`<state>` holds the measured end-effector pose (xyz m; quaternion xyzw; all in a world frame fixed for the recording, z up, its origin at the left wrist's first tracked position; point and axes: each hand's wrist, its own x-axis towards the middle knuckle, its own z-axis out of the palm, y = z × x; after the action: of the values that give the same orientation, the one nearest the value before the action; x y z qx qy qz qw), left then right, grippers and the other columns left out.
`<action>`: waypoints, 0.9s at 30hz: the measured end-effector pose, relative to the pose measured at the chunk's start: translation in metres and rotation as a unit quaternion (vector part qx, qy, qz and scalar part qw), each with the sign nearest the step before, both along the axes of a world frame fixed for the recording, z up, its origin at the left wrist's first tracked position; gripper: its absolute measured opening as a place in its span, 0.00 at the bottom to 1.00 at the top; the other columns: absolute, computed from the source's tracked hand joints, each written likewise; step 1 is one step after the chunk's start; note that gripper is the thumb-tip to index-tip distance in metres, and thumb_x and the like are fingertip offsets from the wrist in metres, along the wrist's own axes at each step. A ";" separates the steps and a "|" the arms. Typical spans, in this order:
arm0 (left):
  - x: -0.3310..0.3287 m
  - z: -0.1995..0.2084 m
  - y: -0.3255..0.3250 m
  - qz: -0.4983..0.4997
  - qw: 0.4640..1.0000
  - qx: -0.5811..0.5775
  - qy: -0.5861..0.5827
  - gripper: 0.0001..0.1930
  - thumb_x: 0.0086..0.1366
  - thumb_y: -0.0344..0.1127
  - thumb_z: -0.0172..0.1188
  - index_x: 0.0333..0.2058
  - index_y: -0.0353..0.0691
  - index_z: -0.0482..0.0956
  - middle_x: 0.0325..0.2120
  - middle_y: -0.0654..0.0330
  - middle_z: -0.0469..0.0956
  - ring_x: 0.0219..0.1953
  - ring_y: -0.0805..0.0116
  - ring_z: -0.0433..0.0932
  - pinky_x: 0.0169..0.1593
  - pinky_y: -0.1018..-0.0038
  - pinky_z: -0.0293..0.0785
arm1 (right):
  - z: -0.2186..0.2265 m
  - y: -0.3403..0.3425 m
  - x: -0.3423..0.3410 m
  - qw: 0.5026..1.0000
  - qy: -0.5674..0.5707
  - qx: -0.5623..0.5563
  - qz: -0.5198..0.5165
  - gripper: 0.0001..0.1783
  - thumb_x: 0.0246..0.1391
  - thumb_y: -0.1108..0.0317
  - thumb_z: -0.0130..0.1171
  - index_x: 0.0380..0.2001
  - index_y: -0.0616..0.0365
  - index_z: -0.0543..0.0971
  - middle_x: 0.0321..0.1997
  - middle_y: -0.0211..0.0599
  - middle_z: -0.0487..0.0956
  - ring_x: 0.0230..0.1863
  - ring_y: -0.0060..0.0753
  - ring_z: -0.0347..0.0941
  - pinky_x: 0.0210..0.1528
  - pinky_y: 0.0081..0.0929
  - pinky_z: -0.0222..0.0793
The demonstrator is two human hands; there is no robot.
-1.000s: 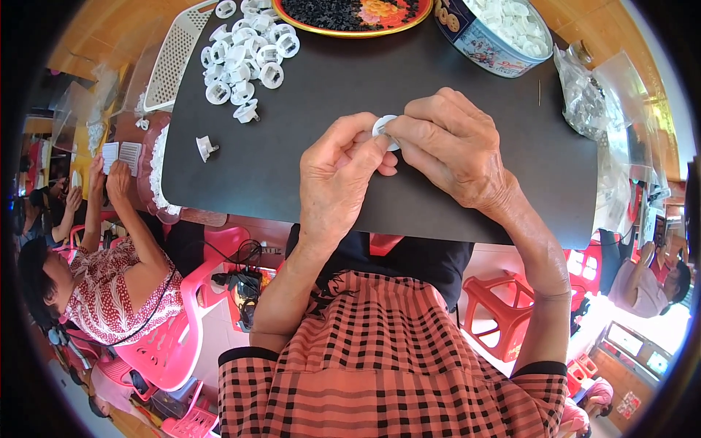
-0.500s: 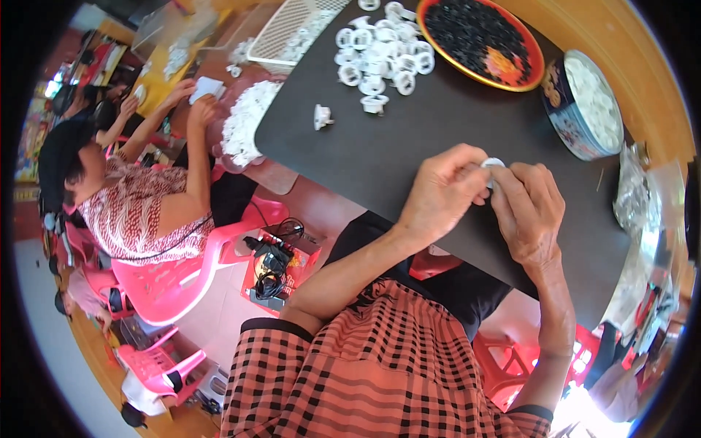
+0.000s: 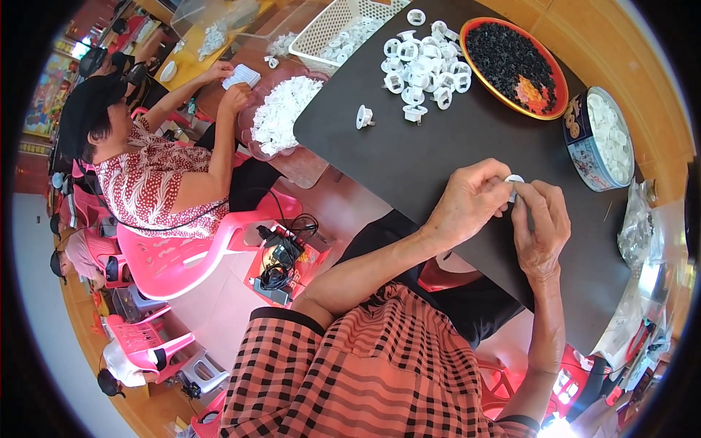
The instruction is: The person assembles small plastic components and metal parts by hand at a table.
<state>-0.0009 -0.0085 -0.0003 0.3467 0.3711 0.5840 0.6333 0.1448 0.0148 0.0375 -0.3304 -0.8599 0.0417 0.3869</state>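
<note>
Between us, my left hand (image 3: 471, 203) and right hand (image 3: 542, 225) pinch a round white plastic piece (image 3: 515, 179), held above the dark counter (image 3: 456, 142) near its edge. Beyond lies a pile of white flanged fittings (image 3: 423, 64), with one fitting (image 3: 364, 117) apart. A red-rimmed tray (image 3: 477, 84) of black pieces sits beside the pile, near a round tin (image 3: 591, 166) of white parts.

coral/blk checked shirt (image 3: 365, 358), blk-trimmed short slvs (image 3: 272, 350), blk pants (image 3: 478, 314)

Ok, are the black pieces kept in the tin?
No, the black pieces lie on the round tray, and the tin holds white pieces.
</note>
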 end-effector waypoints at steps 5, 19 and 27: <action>0.002 0.000 0.001 0.000 0.999 0.012 0.040 0.07 0.64 0.29 0.55 0.38 0.33 0.75 0.24 0.66 0.75 0.26 0.81 0.75 0.32 0.82 0.74 | -0.004 0.002 0.004 1.000 0.020 -0.014 -0.004 0.14 0.41 0.84 0.61 0.34 0.60 0.78 0.32 0.38 0.75 0.29 0.35 0.72 0.31 0.26 0.69; 0.002 0.001 0.001 -0.006 0.998 0.011 0.056 0.06 0.64 0.30 0.56 0.36 0.33 0.75 0.24 0.66 0.75 0.26 0.82 0.74 0.32 0.83 0.74 | -0.004 0.004 0.008 0.998 0.038 -0.035 0.019 0.14 0.40 0.85 0.61 0.34 0.61 0.78 0.32 0.38 0.75 0.29 0.35 0.72 0.31 0.26 0.69; 0.005 0.001 -0.002 0.017 0.995 0.024 0.092 0.05 0.64 0.28 0.55 0.35 0.32 0.74 0.23 0.67 0.74 0.25 0.82 0.73 0.30 0.83 0.71 | 0.002 -0.006 0.004 0.999 -0.004 -0.050 -0.007 0.14 0.41 0.84 0.61 0.35 0.62 0.78 0.31 0.39 0.73 0.32 0.37 0.70 0.34 0.29 0.68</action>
<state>0.0041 -0.0101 0.0004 0.4080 0.4196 0.5689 0.5777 0.1484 0.0084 0.0399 -0.3558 -0.8560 0.0802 0.3665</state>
